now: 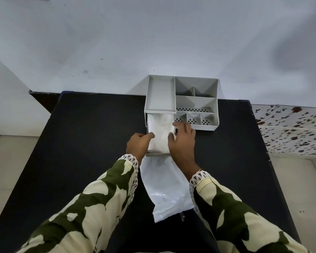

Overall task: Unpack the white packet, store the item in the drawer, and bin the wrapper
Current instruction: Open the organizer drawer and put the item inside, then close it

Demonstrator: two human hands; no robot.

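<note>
A grey desk organizer [195, 99] stands at the far edge of the black table [80, 143]. Its drawer [156, 154] is pulled out toward me from the lower left. A white soft item [161, 130] lies inside the drawer. My left hand [138, 145] presses on the item's left side at the drawer's edge. My right hand [182, 141] presses on its right side, fingers spread over the drawer wall. The empty white wrapper [167, 189] lies flat on the table just in front of the drawer, between my forearms.
The organizer's top holds a long tray [161, 94] and several small perforated compartments [193, 119]. A white wall rises behind the table. A floral-patterned cloth [290, 128] lies to the right, beyond the table edge. Pale floor shows on the left.
</note>
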